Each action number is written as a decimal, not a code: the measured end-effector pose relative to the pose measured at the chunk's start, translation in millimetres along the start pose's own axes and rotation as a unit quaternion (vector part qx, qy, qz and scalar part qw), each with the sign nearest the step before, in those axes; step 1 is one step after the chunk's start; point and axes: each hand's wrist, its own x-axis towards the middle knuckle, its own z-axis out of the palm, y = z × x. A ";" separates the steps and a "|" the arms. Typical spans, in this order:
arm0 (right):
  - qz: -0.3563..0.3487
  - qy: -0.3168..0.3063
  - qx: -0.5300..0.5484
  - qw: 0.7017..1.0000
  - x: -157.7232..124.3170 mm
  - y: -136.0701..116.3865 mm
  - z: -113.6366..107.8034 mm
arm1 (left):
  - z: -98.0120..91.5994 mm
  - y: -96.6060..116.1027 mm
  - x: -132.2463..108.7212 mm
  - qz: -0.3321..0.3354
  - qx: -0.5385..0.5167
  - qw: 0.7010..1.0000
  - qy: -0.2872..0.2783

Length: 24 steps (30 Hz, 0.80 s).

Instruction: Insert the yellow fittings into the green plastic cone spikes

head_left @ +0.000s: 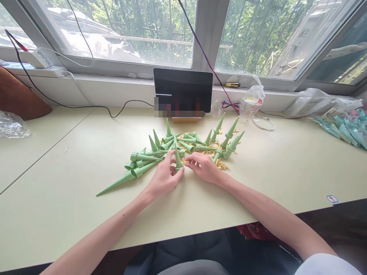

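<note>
My left hand [166, 172] is closed around the base of a green plastic spike [178, 157], which stands point up. Close on its right, my right hand [202, 165] pinches a small yellow plastic valve piece [186, 162] at the side of that base. Behind and left of my hands lies a heap of green spikes [146, 156], some upright and some on their sides. Loose yellow pieces [222, 165] are scattered behind and beside my right hand. Further right, several green spikes [229, 133] have yellow pieces sticking out of their sides.
A dark tablet [183, 89] leans on a cardboard stand [185, 120] at the back. Cables [103, 107] cross the table [71, 164]. A plastic bag with a cup [252, 100] and a yellow cutter [232, 84] are behind right. Teal plastic parts [344, 128] lie far right.
</note>
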 end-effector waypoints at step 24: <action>-0.002 0.006 0.010 1.000 0.3 1.1 -0.2 | -0.9 0.0 0.1 -0.005 -0.002 1.000 0.001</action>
